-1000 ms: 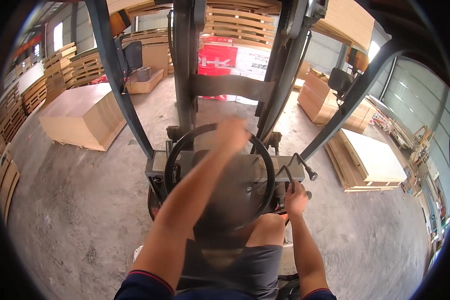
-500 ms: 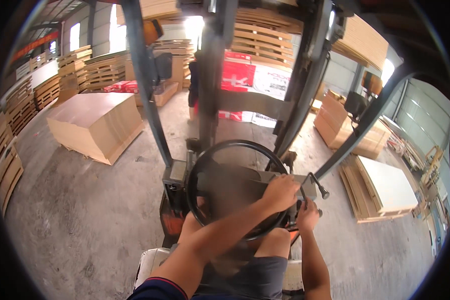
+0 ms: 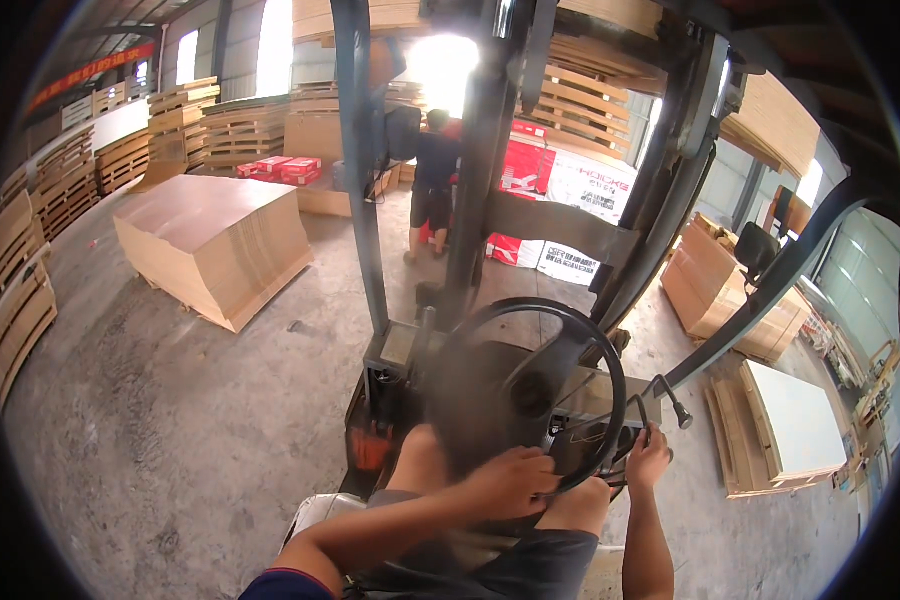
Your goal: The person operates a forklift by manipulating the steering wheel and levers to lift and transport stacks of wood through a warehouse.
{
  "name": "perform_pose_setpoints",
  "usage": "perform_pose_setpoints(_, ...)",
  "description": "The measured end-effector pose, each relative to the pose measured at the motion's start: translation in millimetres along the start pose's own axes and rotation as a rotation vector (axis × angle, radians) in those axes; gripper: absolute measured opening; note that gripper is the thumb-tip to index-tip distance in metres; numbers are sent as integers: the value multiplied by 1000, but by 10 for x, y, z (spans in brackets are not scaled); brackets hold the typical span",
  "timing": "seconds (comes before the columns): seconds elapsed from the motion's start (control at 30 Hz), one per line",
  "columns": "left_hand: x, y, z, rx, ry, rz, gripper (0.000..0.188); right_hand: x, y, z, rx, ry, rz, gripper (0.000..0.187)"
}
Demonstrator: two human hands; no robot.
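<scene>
I sit in a forklift behind a black steering wheel (image 3: 615,375). My left hand (image 3: 515,483) is closed on the wheel's lower rim, its forearm crossing in front of my lap. Right of the wheel, my right hand (image 3: 649,458) is curled round a control lever, whose grip is mostly hidden by the fingers. Just above that hand, a bent lever with a black knob (image 3: 682,415) sticks out untouched. The forklift's mast (image 3: 485,150) rises ahead, and beyond its crossbar (image 3: 560,230) stands a red and white wrapped stack (image 3: 580,185).
A person (image 3: 433,180) in dark clothes stands ahead, left of the wrapped stack. A large board stack (image 3: 215,245) sits on the concrete floor at left; a white-topped stack (image 3: 795,415) and another board stack (image 3: 725,285) are at right. Wooden pallets (image 3: 65,180) line the far left.
My left hand has swung down the wheel from its upper right to the bottom, turning it. My right hand stays at the lever. The view has shifted, and the person ahead now shows more fully.
</scene>
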State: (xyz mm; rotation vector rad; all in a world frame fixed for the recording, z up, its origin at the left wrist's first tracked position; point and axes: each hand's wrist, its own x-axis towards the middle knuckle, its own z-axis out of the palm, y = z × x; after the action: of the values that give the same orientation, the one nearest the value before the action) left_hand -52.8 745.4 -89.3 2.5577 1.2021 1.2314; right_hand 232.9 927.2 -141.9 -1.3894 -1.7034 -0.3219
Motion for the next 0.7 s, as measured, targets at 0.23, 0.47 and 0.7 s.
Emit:
perform_pose_setpoints(0.23, -124, -459, -565, -64, 161, -38, 12, 198, 29, 149, -36, -28, 7, 21)
perform_pose_setpoints(0.47, 32, -347, -274, 4, 216, -98, 13, 318, 10, 173, -16, -97, 81, 25)
perform_pose_setpoints(0.7, -29, -444, -595, -50, 179, -87, 19, 301, 145, 331, -1, -25, -21, 23)
